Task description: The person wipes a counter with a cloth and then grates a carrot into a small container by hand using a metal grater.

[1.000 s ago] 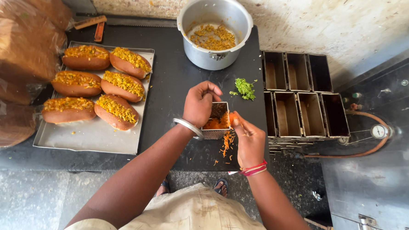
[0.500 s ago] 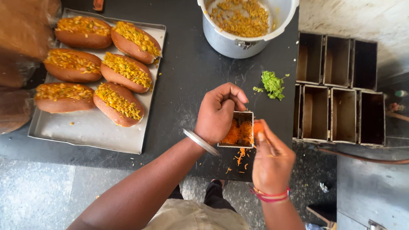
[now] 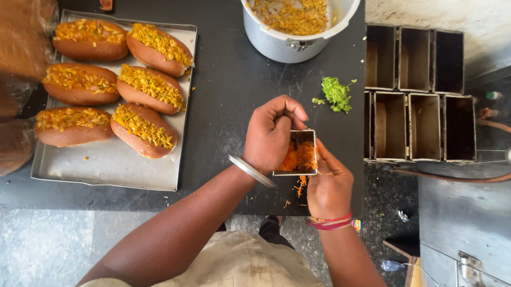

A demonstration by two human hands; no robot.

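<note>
While you're leaning over that black counter (image 3: pixel 228 102), you're sharing it with a lot: the steel tray (image 3: pixel 111 166) of six stuffed buns (image 3: pixel 149 87) is sitting well off to your left, the big pot (image 3: pixel 298 25) of yellow filling is standing up top, and the rack of empty loaf tins (image 3: pixel 418 93) is crowding in just right of your hands. Your left hand (image 3: pixel 273 133) is clamping the small box grater (image 3: pixel 297 153) by its top edge, which looks like the right spot since it's stiff metal with sharp faces. Your right hand (image 3: pixel 328 184) is pinching a carrot stub against the grater face, though the stub itself is pretty much hidden behind your fingers. I'd guess that piece is getting small, wet and slippery, so fingertips are getting close to the teeth. Grated carrot (image 3: pixel 298 158) is piling up soft and light around the grater, with some spilling toward the counter edge. The little heap of chopped greens (image 3: pixel 335 94) is sitting just above, near but not touching.
</note>
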